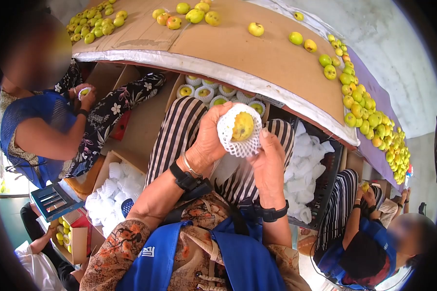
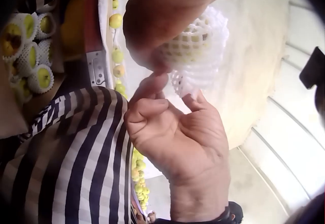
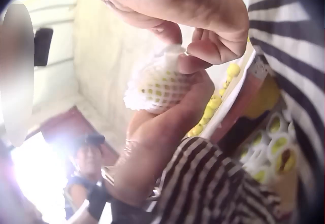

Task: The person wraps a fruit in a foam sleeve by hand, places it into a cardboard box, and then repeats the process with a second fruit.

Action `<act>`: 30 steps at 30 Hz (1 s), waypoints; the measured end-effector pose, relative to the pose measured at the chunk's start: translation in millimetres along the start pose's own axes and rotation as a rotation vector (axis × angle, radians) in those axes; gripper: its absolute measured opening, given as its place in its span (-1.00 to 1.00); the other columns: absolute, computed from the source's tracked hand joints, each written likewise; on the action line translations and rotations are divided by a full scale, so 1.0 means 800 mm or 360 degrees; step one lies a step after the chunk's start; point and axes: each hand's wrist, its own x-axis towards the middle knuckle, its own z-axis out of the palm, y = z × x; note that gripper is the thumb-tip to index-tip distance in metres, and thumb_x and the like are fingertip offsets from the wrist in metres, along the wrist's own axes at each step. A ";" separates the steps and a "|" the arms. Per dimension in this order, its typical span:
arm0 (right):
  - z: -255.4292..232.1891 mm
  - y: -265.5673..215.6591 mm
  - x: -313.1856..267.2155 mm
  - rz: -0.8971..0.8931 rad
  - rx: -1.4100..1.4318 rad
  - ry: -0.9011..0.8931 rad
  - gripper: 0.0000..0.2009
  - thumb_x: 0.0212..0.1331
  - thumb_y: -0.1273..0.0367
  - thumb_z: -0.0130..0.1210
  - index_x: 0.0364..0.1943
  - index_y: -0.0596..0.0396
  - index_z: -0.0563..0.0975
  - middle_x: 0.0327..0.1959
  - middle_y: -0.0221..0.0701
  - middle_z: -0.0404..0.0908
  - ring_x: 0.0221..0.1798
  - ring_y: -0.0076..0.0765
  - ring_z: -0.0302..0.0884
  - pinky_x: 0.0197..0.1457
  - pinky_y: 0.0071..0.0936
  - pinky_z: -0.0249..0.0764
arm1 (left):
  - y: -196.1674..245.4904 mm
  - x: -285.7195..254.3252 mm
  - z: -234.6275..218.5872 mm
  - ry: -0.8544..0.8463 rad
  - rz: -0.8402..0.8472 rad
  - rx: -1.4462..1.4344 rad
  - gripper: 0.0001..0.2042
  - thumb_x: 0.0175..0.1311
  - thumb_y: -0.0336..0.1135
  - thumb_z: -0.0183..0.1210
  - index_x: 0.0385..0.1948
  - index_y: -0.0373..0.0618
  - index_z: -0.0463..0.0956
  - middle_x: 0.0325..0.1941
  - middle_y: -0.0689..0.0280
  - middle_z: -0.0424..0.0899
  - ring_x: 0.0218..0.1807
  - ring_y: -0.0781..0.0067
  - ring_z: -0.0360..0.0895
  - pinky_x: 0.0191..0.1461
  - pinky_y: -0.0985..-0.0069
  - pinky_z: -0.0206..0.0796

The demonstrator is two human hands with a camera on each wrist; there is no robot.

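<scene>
A yellow-green apple (image 1: 243, 127) sits inside a white foam net sleeve (image 1: 247, 148), its top face bare in the sleeve's opening. My left hand (image 1: 210, 127) grips the wrapped apple from the side, above my lap. In the right wrist view, thumb and fingers of my right hand (image 3: 203, 11) pinch the gathered end of the sleeve. The left hand (image 3: 170, 120) curls round the net below it there. From the left wrist view, the right hand (image 2: 177, 132) shows its palm, with the thumb tip at the net.
A carton of net-wrapped apples (image 1: 204, 93) stands under the table edge. Loose foam nets fill a black crate (image 1: 320, 194) at right and a carton (image 1: 112, 156) at left. Apples line the cardboard-covered tabletop (image 1: 218, 43). People sit on both sides.
</scene>
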 end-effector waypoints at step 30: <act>-0.011 -0.002 0.012 -0.0045 0.0526 -0.0150 -0.62 0.15 0.65 0.19 0.07 0.18 0.42 0.02 -0.35 0.54 0.03 -0.46 0.52 0.15 -0.49 0.49 | 0.006 -0.002 0.003 -0.0390 -0.0203 0.0102 -0.34 0.08 -0.54 0.10 0.33 -0.27 0.18 0.26 0.09 0.46 0.31 0.18 0.44 0.42 0.22 0.26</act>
